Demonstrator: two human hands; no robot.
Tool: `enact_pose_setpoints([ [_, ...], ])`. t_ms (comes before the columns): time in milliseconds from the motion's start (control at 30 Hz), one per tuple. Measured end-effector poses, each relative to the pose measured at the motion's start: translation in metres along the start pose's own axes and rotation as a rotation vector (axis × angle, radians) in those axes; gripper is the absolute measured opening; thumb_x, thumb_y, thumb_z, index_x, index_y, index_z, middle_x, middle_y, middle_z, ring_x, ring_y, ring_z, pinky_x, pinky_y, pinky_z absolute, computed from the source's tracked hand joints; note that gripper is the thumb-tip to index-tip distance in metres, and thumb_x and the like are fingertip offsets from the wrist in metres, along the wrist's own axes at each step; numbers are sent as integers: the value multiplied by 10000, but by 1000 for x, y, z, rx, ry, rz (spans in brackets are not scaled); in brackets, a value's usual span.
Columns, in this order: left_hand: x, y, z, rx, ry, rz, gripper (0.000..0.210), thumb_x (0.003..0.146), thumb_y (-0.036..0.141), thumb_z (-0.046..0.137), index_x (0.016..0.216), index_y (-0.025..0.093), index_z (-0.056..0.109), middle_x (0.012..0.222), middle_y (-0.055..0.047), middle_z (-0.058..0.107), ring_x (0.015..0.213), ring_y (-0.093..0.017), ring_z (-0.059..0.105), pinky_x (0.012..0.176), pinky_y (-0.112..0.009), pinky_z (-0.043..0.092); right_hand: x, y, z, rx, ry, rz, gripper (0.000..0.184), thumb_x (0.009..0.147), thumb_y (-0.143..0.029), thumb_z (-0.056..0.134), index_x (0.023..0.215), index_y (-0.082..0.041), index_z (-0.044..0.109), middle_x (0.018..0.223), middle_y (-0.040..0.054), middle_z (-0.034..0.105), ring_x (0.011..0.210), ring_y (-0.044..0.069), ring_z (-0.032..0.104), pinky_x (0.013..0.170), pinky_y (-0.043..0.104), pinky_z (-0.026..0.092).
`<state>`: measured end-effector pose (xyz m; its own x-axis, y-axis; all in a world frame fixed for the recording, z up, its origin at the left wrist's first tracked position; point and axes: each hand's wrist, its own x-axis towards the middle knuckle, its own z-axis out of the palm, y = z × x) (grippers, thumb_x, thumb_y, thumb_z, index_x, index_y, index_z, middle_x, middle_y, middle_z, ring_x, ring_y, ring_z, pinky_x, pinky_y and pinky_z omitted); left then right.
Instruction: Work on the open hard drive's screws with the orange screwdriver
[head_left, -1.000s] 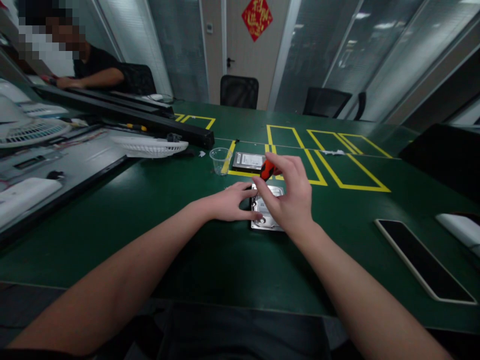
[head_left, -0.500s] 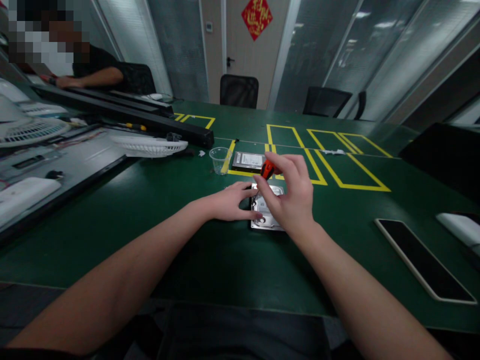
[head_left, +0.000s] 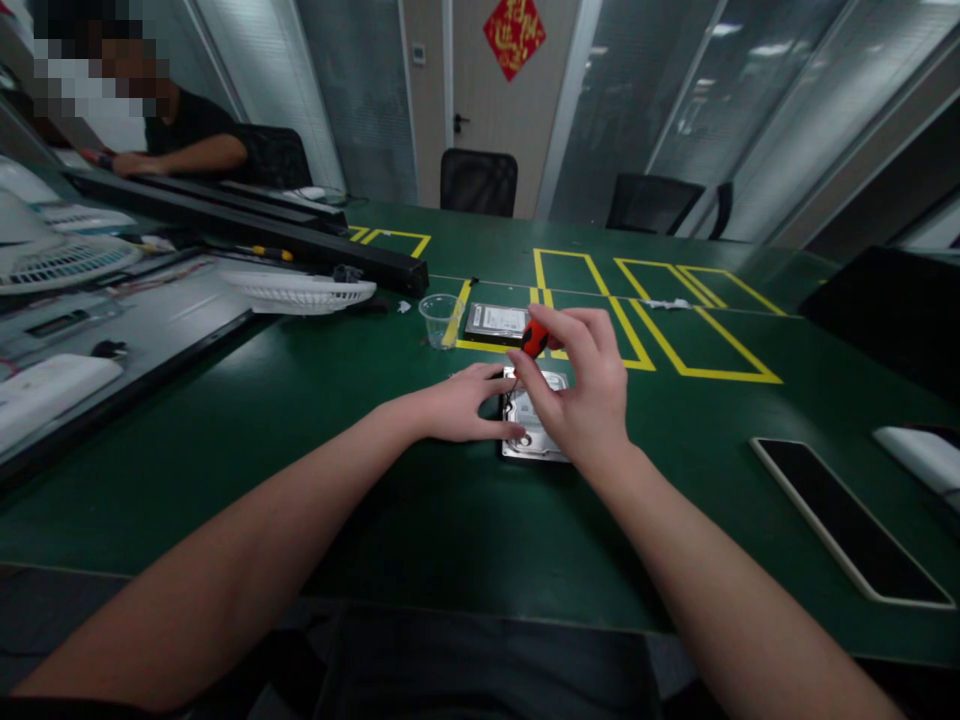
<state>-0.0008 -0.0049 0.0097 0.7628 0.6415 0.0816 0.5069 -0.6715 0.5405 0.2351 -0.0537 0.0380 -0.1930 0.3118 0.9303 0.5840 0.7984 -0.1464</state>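
Note:
A silver hard drive [head_left: 541,440] lies on the green table in front of me, its metal cover facing up. My left hand [head_left: 469,403] steadies it from the left side, thumb and forefinger parted over the cover. Pinched in my right hand [head_left: 589,385] is a red and black screwdriver [head_left: 535,338], tilted, its thin shaft pointing down at the drive's upper left part. My left fingers are close to the shaft; whether they touch it I cannot tell. The right side of the drive is hidden behind my right hand.
Behind the drive are a second hard drive [head_left: 496,322] and a clear plastic cup [head_left: 441,322]. A phone [head_left: 847,520] lies at right. Fan parts [head_left: 300,290] and a long black bar [head_left: 300,232] occupy the left. A person [head_left: 199,140] sits at the far left.
The screwdriver's handle has turned slightly in my right fingers. My left hand and the hard drive stay in place. The seated person's head has shifted a little to the right.

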Motion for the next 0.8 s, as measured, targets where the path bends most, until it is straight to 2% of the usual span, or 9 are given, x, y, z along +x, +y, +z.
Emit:
enact_pose_setpoints([
  [67,0,-1,0,-2,2,1,913,1142,838,867,1855,289,713,2046,-210,543,1916,-551,484,1591,-758,394,1,-1,1,11,2,-11,475,1230,-267,758,1701,-317,746,1391,106,810,1223,300,846,1045,498,795],
  [200,1,-2,1,-1,-3,0,939,1138,839,869,1893,313,681,2052,-202,540,1907,-558,498,1587,-777,399,1,-5,2,43,-15,-32,593,1238,-175,620,1815,-309,654,1564,147,862,1358,345,872,1172,587,795],
  [300,0,-3,1,-2,-10,1,960,1144,849,851,1923,326,652,2059,-178,537,1936,-546,457,1606,-765,368,-1,-4,2,47,-34,-31,599,1243,-226,659,1835,-314,626,1602,150,866,1376,364,878,1184,607,797],
  [400,0,-4,2,-9,4,27,943,1146,873,832,1911,349,656,2033,-146,580,1949,-520,443,1616,-747,357,-1,-1,1,12,-48,-24,568,1232,-318,772,1790,-325,666,1546,144,853,1347,364,860,1128,584,806],
  [500,0,-4,2,-7,13,17,919,1142,856,850,1865,308,701,2024,-179,582,1932,-533,464,1608,-752,367,0,1,-1,-9,-15,-23,516,1214,-302,816,1722,-324,726,1402,108,818,1224,312,843,1024,502,802],
  [567,0,-3,2,-6,6,2,920,1138,840,866,1854,283,713,2033,-203,562,1924,-549,471,1603,-757,376,1,0,-1,-12,-1,-21,505,1210,-258,793,1708,-318,736,1367,98,812,1193,298,839,1008,486,797],
  [700,0,-3,1,-18,-1,3,974,1133,859,860,1907,298,668,2072,-190,515,1935,-549,450,1611,-763,359,1,-5,0,20,-29,-36,611,1197,-168,670,1790,-314,671,1506,129,864,1284,334,863,1112,562,797],
  [800,0,-3,0,-26,-11,18,967,1144,849,847,1931,328,639,2097,-157,487,1951,-538,426,1605,-778,361,1,-6,0,41,-55,-41,645,1196,-185,675,1826,-319,638,1574,134,870,1299,342,873,1152,581,792],
])
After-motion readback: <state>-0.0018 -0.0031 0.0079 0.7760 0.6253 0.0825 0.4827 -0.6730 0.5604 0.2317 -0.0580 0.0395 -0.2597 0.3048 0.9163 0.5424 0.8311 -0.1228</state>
